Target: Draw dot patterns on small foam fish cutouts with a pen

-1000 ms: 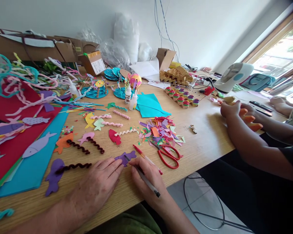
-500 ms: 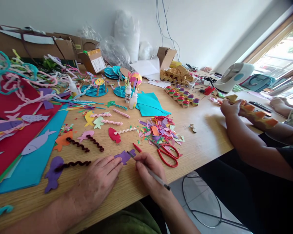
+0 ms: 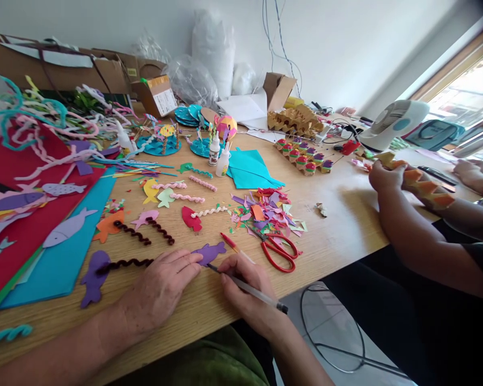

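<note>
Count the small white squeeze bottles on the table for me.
3. One bottle is left of a round blue base; a second bottle and, slightly nearer, a third bottle stand together at the left edge of the turquoise sheeting. Others may be hidden.

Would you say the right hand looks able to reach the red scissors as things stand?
Probably yes: the red scissors lie nearby, handles uncovered, though the right hand holds a pen.

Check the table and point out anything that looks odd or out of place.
A messy heap of coloured scraps is strewn loose on the table, reaching the red-handled scissors. To its right, a small crumpled-looking piece, too unclear to identify, sits by itself. No spill or damage stands out.
</note>
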Available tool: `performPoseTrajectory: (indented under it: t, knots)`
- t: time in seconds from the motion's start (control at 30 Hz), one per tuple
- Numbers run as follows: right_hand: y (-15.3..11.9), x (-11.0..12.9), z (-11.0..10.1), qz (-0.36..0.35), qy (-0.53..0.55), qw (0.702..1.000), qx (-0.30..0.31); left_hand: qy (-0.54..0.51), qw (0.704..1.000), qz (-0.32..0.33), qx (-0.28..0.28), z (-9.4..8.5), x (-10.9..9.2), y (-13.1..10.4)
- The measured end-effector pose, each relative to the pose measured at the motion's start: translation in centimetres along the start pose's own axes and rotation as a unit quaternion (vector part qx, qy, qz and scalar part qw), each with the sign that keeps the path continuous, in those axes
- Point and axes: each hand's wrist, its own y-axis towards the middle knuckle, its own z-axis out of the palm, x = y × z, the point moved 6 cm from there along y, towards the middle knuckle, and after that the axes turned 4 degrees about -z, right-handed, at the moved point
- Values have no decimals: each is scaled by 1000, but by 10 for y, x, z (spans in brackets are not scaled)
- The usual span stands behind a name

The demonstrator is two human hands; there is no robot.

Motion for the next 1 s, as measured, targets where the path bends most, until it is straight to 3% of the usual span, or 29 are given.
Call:
performPoseTrajectory:
  t: [1.0]
  knots:
    - [2,4,1,-33,-18,999,-1,-17,999,-11,25,2,1,-2]
